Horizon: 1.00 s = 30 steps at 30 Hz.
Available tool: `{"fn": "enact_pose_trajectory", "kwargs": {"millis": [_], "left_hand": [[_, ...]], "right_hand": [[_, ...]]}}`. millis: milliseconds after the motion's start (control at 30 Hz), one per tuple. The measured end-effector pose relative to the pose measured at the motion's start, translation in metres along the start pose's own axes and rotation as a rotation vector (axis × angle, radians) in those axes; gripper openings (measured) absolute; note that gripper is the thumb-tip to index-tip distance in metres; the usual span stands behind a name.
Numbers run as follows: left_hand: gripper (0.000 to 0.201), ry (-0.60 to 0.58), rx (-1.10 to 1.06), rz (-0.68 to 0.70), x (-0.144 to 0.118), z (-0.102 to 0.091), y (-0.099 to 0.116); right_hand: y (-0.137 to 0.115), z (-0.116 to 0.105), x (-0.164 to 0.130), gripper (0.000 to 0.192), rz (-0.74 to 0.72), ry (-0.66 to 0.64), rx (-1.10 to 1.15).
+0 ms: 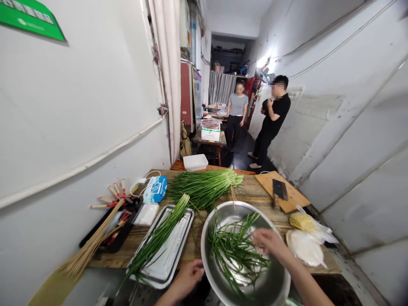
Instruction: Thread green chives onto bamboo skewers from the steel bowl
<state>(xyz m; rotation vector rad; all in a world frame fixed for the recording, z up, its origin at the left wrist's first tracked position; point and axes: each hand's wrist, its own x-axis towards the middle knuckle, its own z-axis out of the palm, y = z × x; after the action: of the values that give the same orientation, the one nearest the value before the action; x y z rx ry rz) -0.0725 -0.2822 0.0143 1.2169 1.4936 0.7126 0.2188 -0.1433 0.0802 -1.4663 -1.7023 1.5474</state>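
Observation:
A large steel bowl (274, 284) sits at the near edge of the wooden table (255, 191), with loose green chives (236, 250) inside. My right hand (269, 241) reaches into the bowl, fingers resting on the chives. My left hand (188, 276) rests by the bowl's left rim at the table edge; I cannot tell whether it grips the rim. A metal tray (178, 250) to the left carries a long bundle of chives (159, 238). A bigger pile of chives (204, 187) lies further back.
Bamboo skewers (92, 242) lie on a black tray (124, 236) at left. A cutting board (293, 195) with a cleaver (279, 190) is at back right; bagged food (306, 246) lies near right. Two people stand in the corridor beyond, by a small table (210, 142).

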Motion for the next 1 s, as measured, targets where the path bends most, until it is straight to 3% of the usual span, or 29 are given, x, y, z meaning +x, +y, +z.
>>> {"fn": "enact_pose_trajectory", "kwargs": {"millis": [100, 200, 300, 400, 467, 533, 667, 800, 900, 1000], "left_hand": [[0.054, -0.012, -0.029, -0.07, 0.003, -0.012, -0.004], [0.06, -0.005, -0.053, -0.148, 0.01, -0.017, -0.01], [0.057, -0.05, -0.039, -0.155, 0.02, -0.014, -0.011], [0.05, -0.114, -0.036, -0.096, 0.028, -0.011, -0.008], [0.044, -0.095, -0.015, -0.049, 0.031, -0.014, -0.006], [0.039, 0.027, 0.075, -0.044, 0.034, -0.022, -0.001], [0.034, 0.313, 0.366, 0.03, 0.049, -0.041, 0.029], [0.036, 0.246, 0.646, 0.253, 0.095, -0.043, 0.076], [0.046, 0.333, 0.731, 0.05, 0.142, -0.035, 0.099], [0.047, 0.354, 0.717, -0.055, 0.179, -0.027, 0.104]], "right_hand": [[-0.044, -0.001, 0.095, 0.033, -0.088, 0.186, -0.067], [-0.067, 0.009, 0.171, 0.025, -0.112, 0.297, -0.148], [-0.071, 0.018, 0.212, 0.024, -0.11, 0.358, -0.218], [-0.064, 0.018, 0.226, 0.024, -0.114, 0.386, -0.247], [-0.051, 0.012, 0.218, 0.024, -0.127, 0.4, -0.24], [-0.028, 0.005, 0.193, 0.025, -0.132, 0.413, -0.22], [0.037, 0.01, 0.103, 0.029, -0.089, 0.446, -0.181], [0.084, 0.045, 0.026, 0.035, -0.066, 0.41, -0.157], [0.094, 0.072, 0.001, 0.031, -0.091, 0.357, -0.163], [0.088, 0.088, -0.006, 0.028, -0.137, 0.299, -0.189]]}}
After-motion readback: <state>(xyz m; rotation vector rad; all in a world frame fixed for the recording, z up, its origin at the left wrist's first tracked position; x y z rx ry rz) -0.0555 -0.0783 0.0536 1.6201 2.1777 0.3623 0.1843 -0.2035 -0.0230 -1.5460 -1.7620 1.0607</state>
